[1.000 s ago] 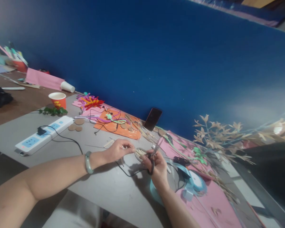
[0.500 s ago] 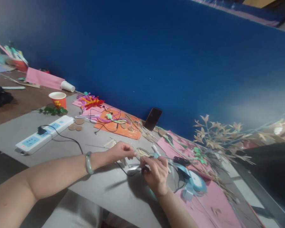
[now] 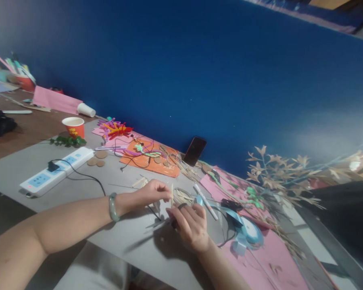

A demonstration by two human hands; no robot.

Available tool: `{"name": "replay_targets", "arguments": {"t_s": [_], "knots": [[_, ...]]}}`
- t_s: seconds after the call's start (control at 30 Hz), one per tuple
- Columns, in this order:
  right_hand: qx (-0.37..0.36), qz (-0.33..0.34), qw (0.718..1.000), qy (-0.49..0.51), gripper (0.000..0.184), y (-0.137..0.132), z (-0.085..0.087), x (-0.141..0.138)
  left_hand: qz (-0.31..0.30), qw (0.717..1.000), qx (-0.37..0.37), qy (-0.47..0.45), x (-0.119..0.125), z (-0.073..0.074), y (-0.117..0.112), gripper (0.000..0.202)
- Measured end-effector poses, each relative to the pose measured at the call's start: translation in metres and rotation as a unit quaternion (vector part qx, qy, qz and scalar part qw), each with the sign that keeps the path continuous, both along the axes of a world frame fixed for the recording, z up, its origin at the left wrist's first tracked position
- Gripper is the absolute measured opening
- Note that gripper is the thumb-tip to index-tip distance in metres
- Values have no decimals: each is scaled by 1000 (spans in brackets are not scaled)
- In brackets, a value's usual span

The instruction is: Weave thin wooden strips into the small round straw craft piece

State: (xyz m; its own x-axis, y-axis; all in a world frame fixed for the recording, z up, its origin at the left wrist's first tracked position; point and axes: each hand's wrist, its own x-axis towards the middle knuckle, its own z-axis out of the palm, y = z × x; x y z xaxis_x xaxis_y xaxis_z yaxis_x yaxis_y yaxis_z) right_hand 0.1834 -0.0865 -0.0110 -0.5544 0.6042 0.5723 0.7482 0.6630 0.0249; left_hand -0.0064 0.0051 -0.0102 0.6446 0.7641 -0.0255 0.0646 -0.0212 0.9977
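My left hand (image 3: pixel 153 192) is closed in a pinch on a thin pale wooden stick (image 3: pixel 172 192) that stands nearly upright. A green bangle (image 3: pixel 112 206) sits on that wrist. Just to the right lies a small round piece (image 3: pixel 184 197) with more sticks laid across it. My right hand (image 3: pixel 190 226) rests low over the grey table (image 3: pixel 130 237), its fingers curled on the dark handle of a pair of scissors (image 3: pixel 178 209). The blades point down and left, close to the table and partly lost in shadow.
A white pen (image 3: pixel 204 201) and blue ribbon (image 3: pixel 245 230) lie right of my hands, on pink paper (image 3: pixel 269 257). Behind are a leaning phone (image 3: pixel 195 151), an orange sheet (image 3: pixel 151 163) with pipe cleaners, dried branches (image 3: pixel 278 173), a power strip (image 3: pixel 56 171) with its cable, and a red cup (image 3: pixel 73 127).
My right hand has swung the scissors from upright at the round piece down and left to the table. My left hand now pinches a single stick upright.
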Motion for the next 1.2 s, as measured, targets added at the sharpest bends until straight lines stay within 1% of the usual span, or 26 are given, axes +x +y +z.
{"name": "replay_targets", "arguments": {"t_s": [0.1, 0.17, 0.2, 0.23, 0.3, 0.37, 0.43, 0.5, 0.57, 0.63, 0.77, 0.9, 0.97, 1.07, 1.13, 1.2], "knots": [[6, -2, 996, 85, 30, 4, 1, -2, 5, 1000, -26, -10, 0, 2, -1, 25], [-19, -48, 984, 170, 23, 6, 3, -4, 2, 999, -30, -15, 0, 4, -2, 25], [-42, -79, 972, 217, 20, 7, 5, -5, -5, 999, -28, -19, 0, 5, -2, 26], [-71, -107, 955, 268, 18, 8, 6, -7, -17, 999, -26, -25, 0, 6, -3, 26], [-149, -133, 906, 374, 20, 10, 8, -9, -52, 997, -32, -44, 1, 8, -5, 29], [-230, -124, 845, 466, 25, 12, 9, -11, -90, 992, -54, -70, 1, 9, -8, 30], [-295, -108, 792, 523, 30, 14, 11, -11, -132, 984, -85, -88, 1, 11, -10, 31], [-338, -90, 756, 553, 32, 15, 13, -11, -165, 975, -113, -94, 0, 11, -13, 31], [-368, -69, 736, 564, 34, 15, 15, -11, -181, 969, -138, -92, 0, 12, -14, 30], [-385, -57, 729, 562, 35, 14, 17, -11, -188, 965, -160, -92, -1, 12, -15, 29], [-387, -54, 732, 557, 36, 15, 19, -10, -202, 958, -182, -96, -2, 14, -15, 26], [-378, -65, 735, 560, 35, 16, 19, -11, -201, 962, -166, -80, -1, 13, -15, 27], [-374, -68, 733, 564, 34, 16, 18, -12, -183, 970, -150, -62, -1, 12, -14, 29], [-381, -64, 730, 564, 37, 16, 16, -13, -120, 988, -96, -27, 0, 10, -12, 35], [-387, -61, 728, 562, 38, 15, 14, -13, -85, 996, -32, -4, 1, 8, -10, 37], [-390, -58, 729, 560, 40, 15, 12, -13, -65, 997, 31, 12, 2, 7, -8, 36]]}}
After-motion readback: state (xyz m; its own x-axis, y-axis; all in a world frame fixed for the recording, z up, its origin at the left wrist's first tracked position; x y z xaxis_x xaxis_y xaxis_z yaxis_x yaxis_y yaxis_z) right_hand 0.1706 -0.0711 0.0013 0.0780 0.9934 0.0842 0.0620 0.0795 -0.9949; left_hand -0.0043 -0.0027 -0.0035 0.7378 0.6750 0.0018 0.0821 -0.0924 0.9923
